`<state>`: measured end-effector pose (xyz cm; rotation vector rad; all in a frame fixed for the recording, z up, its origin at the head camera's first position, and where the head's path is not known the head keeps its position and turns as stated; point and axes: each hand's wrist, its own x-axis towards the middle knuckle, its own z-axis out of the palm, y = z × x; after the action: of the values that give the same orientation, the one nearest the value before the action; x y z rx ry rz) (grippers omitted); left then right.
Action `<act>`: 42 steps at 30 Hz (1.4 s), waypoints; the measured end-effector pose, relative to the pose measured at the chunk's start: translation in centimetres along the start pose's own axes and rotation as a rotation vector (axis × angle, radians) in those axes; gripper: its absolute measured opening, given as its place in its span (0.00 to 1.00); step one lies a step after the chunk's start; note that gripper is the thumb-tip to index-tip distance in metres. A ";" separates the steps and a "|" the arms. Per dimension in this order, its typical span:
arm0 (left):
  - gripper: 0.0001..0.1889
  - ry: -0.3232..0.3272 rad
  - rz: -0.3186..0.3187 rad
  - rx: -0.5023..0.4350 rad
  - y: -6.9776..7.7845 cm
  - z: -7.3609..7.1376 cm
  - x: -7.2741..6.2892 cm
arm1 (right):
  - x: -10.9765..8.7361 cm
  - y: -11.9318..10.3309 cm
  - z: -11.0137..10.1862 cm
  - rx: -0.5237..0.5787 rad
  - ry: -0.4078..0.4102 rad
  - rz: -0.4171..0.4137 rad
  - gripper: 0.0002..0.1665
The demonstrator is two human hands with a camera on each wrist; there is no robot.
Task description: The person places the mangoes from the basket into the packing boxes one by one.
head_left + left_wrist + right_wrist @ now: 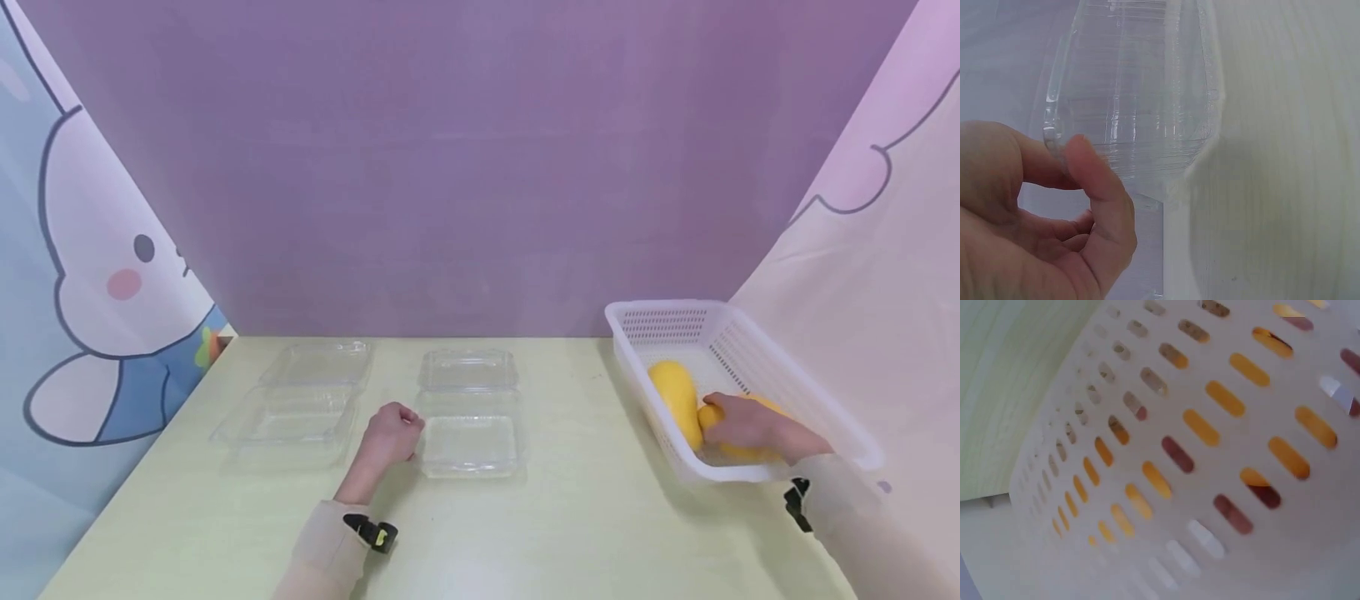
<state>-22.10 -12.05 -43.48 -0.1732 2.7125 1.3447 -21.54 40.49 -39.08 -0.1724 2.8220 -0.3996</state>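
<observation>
Lying clasped under the right grip (750, 423) is yellow fruit (742, 453), the left grip (390, 433) pinching a container (471, 442).

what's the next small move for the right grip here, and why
Probably a gentle lift of the yellow fruit above the rim of the white basket: the right grip has its fingers on that fruit, while the left grip pinches the edge of the clear container, which lies open with nothing in it.

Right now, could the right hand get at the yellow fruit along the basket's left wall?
Probably yes: the right hand is inside the open basket, near that fruit, though it holds another fruit.
</observation>
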 end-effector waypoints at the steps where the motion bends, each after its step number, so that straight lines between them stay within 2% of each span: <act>1: 0.12 0.000 -0.002 0.000 0.0 0.0 0.0 | -0.1 -0.1 -0.1 0.012 0.006 0.001 0.45; 5: 0.11 -0.001 0.002 0.000 -0.1 0.1 0.1 | -0.6 -0.1 -0.5 0.030 0.030 -0.004 0.45; 12: 0.10 0.011 0.001 -0.014 -0.1 0.4 0.0 | -1.1 -0.2 -1.2 0.070 0.019 0.020 0.45; 20: 0.10 0.008 0.014 -0.034 0.0 0.6 0.1 | -1.3 -0.6 -1.8 0.137 0.074 -0.037 0.40; 27: 0.10 0.001 0.019 -0.054 0.0 0.7 0.0 | -1.6 -1.4 -2.5 0.193 0.085 -0.037 0.40; 33: 0.10 0.004 0.013 -0.049 -0.1 0.5 0.0 | -1.3 -2.5 -3.4 0.255 0.105 -0.075 0.38; 42: 0.10 -0.009 0.020 -0.056 -0.2 0.6 0.1 | -1.7 -4.0 -3.9 0.270 0.121 -0.092 0.38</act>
<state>-22.10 -11.68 -44.02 -0.1446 2.6783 1.4241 -20.77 37.94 -33.89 -0.2284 2.8469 -0.8315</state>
